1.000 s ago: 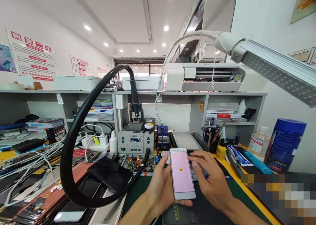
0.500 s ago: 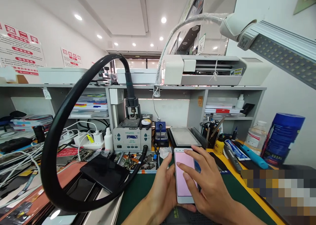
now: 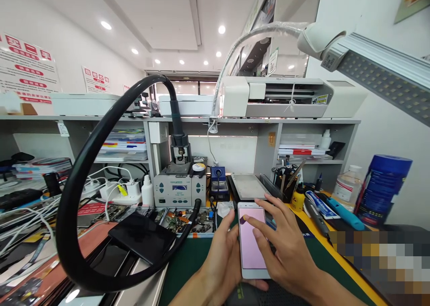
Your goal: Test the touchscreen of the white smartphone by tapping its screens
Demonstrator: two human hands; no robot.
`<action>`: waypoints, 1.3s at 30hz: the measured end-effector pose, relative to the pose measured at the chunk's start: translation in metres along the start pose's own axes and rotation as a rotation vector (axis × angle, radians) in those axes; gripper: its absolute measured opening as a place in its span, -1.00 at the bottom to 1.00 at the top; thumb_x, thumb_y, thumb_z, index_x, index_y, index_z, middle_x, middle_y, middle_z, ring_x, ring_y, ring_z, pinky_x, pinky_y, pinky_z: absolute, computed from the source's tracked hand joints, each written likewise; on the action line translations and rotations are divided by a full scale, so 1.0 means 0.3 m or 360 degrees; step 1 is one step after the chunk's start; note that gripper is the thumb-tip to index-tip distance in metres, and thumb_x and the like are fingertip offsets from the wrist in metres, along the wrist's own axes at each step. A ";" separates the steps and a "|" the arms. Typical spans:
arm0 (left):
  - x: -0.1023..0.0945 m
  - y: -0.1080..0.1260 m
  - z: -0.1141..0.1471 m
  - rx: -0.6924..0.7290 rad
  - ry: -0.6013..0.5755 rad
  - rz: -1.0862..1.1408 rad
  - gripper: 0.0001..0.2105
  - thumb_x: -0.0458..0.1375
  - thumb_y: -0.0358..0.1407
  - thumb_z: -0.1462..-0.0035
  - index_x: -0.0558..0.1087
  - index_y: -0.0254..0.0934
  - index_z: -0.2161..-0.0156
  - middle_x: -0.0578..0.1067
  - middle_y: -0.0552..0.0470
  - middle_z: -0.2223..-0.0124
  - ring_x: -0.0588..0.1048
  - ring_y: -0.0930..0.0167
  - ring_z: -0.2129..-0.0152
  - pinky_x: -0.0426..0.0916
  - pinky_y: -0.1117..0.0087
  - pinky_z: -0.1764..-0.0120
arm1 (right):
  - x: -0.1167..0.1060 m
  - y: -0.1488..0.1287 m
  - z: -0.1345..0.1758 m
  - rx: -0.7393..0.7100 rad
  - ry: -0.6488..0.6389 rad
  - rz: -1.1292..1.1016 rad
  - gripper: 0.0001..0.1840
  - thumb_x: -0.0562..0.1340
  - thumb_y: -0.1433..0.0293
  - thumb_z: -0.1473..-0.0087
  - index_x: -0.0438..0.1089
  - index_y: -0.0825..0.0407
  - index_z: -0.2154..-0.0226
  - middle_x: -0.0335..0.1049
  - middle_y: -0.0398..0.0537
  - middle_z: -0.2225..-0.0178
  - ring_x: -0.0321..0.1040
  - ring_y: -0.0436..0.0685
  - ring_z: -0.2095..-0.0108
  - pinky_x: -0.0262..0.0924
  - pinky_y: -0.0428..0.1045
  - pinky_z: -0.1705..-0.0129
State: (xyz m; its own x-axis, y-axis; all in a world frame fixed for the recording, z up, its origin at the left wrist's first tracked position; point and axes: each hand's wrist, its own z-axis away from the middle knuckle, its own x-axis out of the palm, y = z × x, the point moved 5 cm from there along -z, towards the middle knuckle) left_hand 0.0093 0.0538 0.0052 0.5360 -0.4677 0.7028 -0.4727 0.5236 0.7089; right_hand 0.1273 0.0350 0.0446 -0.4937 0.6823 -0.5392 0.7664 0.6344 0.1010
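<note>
A white smartphone with a plain pink screen lies upright in my left hand. The left thumb rests along its left edge, and some fingers show from beneath the lower edge; the others are hidden behind it. My right hand hovers across the phone's right side with fingers spread, holding nothing. Its index fingertip is at the upper left of the screen, by a small dark purple patch. Below both hands is a dark green mat.
A black hose loops up on the left from a grey soldering station. A black tablet-like panel lies nearby. Circuit boards fill a tray behind the mat. At right stand a blue canister and a tool holder.
My right index fingertip has shifted slightly right and up on the screen, and a dark purple patch now shows clearly beside it. The left hand keeps its hold on the phone.
</note>
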 end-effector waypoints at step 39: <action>-0.016 -0.002 0.003 0.0029 0.0036 0.0011 -0.30 -0.03 0.23 -0.18 0.40 -0.25 -0.19 0.55 -0.26 0.08 0.56 0.11 0.27 0.41 0.21 0.34 | -0.014 -0.028 -0.002 -0.0116 -0.0101 -0.0032 -0.62 0.18 0.52 -0.13 0.47 -0.03 0.02 0.24 0.12 -0.18 0.04 0.45 -0.27 0.10 0.47 -0.19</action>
State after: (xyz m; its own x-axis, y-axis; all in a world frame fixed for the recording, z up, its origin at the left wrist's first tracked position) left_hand 0.0064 0.0550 0.0014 0.5484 -0.4479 0.7061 -0.4889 0.5134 0.7053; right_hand 0.1225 0.0271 0.0465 -0.4799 0.6464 -0.5932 0.7235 0.6740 0.1490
